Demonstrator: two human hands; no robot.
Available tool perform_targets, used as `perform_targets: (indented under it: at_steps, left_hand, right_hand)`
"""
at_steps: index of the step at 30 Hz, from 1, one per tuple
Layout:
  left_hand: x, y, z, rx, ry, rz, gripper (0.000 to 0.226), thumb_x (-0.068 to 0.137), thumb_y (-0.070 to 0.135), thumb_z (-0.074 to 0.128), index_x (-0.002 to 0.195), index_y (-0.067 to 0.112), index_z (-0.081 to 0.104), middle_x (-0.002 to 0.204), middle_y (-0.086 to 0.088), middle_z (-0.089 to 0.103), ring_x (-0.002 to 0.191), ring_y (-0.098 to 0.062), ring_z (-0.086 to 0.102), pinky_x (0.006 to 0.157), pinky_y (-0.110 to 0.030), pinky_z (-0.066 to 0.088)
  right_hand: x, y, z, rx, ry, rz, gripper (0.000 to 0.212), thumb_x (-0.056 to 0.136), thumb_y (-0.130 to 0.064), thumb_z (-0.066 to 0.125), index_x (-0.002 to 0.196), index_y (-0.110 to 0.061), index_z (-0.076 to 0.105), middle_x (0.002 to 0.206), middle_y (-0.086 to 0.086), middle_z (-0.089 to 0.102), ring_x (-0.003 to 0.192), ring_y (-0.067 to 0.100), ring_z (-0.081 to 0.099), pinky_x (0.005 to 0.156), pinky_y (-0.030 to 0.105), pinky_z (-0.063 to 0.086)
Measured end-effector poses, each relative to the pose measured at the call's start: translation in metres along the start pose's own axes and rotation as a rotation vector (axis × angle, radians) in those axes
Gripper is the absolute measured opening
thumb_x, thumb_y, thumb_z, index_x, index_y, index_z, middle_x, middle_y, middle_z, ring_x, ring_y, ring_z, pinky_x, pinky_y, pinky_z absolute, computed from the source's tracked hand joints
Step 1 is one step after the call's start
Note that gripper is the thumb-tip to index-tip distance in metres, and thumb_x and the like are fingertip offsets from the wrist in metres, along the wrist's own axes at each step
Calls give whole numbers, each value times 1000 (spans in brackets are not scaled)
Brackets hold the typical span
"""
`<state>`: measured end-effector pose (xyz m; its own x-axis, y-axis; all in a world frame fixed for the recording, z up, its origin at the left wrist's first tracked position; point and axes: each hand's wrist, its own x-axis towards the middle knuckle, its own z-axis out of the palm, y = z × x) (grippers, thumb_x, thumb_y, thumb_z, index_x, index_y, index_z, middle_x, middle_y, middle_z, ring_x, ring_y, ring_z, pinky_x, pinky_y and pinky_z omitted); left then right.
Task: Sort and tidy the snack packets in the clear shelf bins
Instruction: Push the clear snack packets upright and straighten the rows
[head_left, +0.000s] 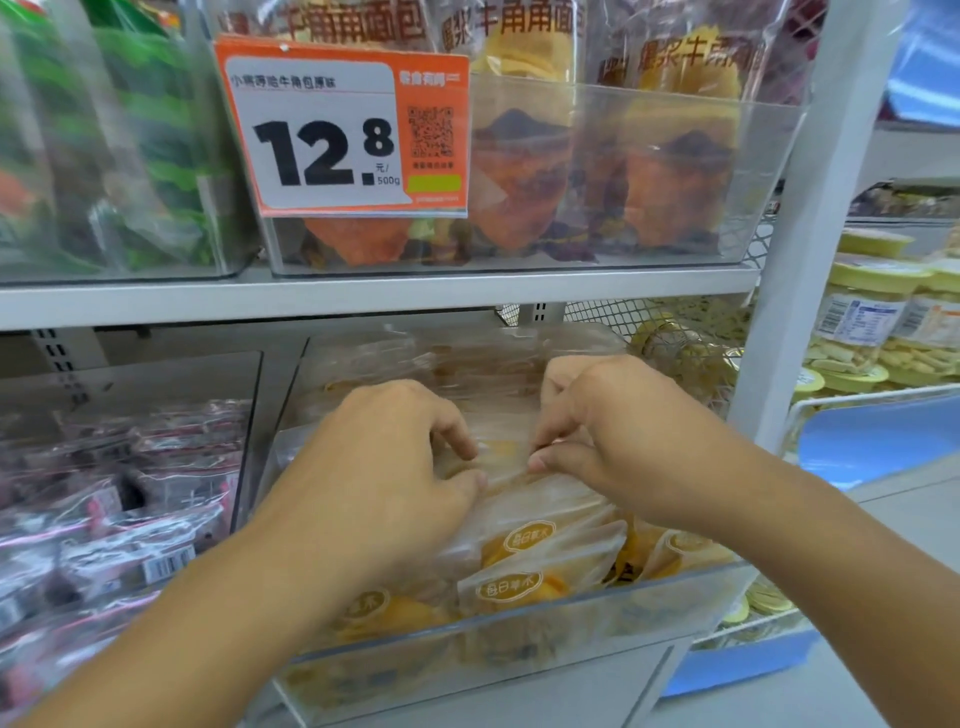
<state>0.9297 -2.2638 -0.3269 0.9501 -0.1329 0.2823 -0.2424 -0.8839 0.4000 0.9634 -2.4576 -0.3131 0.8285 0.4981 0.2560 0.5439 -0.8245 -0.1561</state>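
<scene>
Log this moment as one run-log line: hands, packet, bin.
left hand: pinching clear packet | right hand: pinching same packet | location: over lower clear bin of yellow snack packets | step: tidying

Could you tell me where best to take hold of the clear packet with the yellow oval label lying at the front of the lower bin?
Grip the clear yellow-labelled snack packet by its flat upper edge, coming from above through the clear plastic bin's open top. It leans with that edge uppermost, and the bin's front wall blocks a frontal approach.

Clear glossy plastic bins (675, 592) hold crinkly, shiny film packets (524, 556); the shelf (363, 299) is matt white-painted metal.
</scene>
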Motion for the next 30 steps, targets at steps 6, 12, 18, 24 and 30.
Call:
perform_targets:
  at_steps: [6, 12, 18, 24, 30]
  left_hand:
    - [9, 6, 8, -24, -9, -42, 31, 80, 39, 82, 56, 33, 62, 85, 15, 67, 84, -7, 61, 78, -30, 50]
    - [13, 8, 6, 91, -39, 142, 25, 83, 64, 64, 86, 41, 56, 101, 24, 51, 93, -2, 47, 83, -32, 42]
    - [29, -9, 4, 307, -267, -37, 37, 93, 67, 42, 114, 37, 46, 127, 9, 55, 105, -18, 50, 86, -35, 40]
    - [30, -15, 13, 334, -260, -102, 83, 99, 59, 36, 159, 21, -7, 168, -1, 4, 153, -22, 9, 121, -35, 16]
    - [34, -15, 14, 375, -227, -163, 82, 91, 75, 34, 152, 21, 27, 163, -6, 24, 148, -27, 24, 118, -40, 24]
  right_hand:
    - [0, 3, 1, 33, -36, 69, 29, 86, -46, 72, 71, -21, 74, 74, -3, 64, 71, 10, 57, 70, 36, 50]
    - [31, 18, -2, -67, -65, 54, 71, 79, -54, 75, 141, -32, 50, 139, -7, 55, 127, 14, 50, 105, 31, 42]
    - [67, 9, 9, -295, -440, 54, 58, 88, -54, 67, 133, -23, 47, 129, 1, 58, 101, 14, 53, 83, 24, 41]
    - [98, 14, 11, -324, -401, 56, 59, 97, -50, 56, 151, -34, 36, 155, -4, 39, 136, 21, 44, 103, 25, 37]
    - [102, 31, 25, -317, -345, 73, 112, 58, -55, 89, 150, -44, 25, 148, -9, 39, 129, 22, 49, 98, 34, 48]
